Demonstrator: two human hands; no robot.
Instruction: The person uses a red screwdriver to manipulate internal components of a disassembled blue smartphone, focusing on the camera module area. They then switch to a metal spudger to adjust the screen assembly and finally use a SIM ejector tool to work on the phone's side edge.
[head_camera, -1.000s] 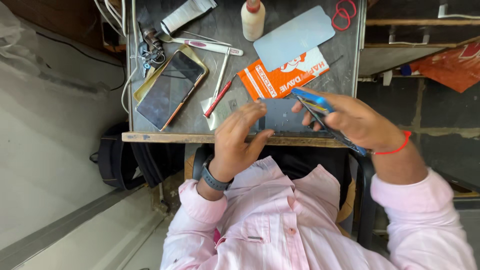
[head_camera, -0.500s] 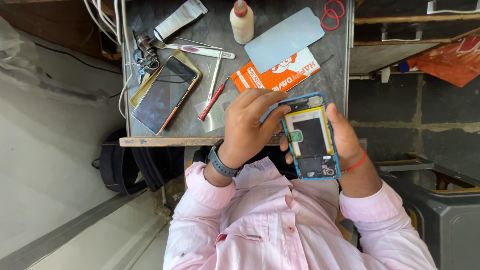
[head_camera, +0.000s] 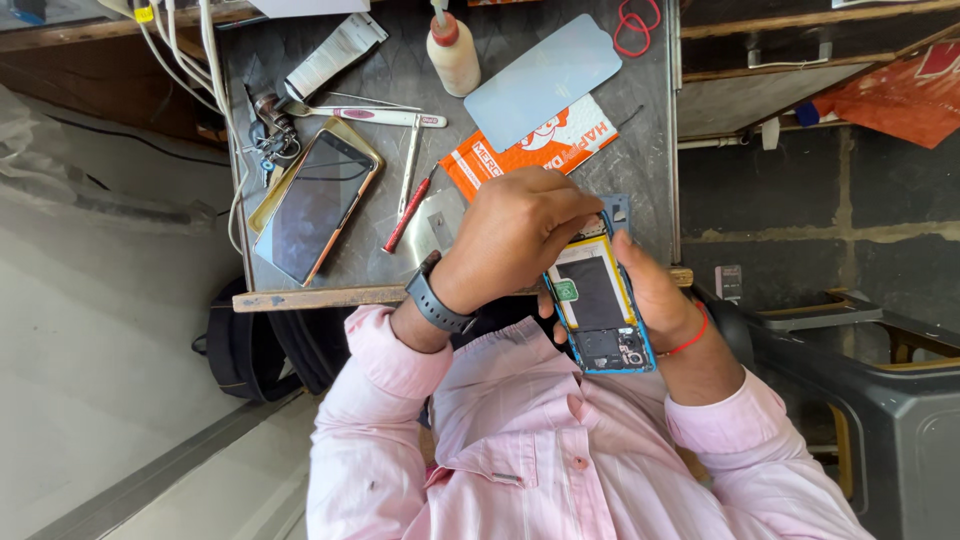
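My right hand (head_camera: 660, 295), with a red thread at the wrist, holds an opened phone (head_camera: 598, 305) with a blue frame. The phone's back is off, showing a black battery, a green sticker and the camera board. It is held face up just over the table's near edge, above my pink shirt. My left hand (head_camera: 515, 235), with a dark watch at the wrist, curls over the phone's far end. Its fingertips press on the top of the frame and hide that part.
On the grey table (head_camera: 645, 150) lie a phone in an orange case (head_camera: 315, 205), a red screwdriver (head_camera: 408, 212), an orange packet (head_camera: 520, 150), a pale blue panel (head_camera: 545, 80), a small bottle (head_camera: 452, 55) and a white tool (head_camera: 385, 117). A black bag (head_camera: 250, 350) lies left, a dark chair (head_camera: 890, 400) right.
The phone turned from edge-on to inside-up and came closer to my body. My left hand moved from open beside it to gripping its far end.
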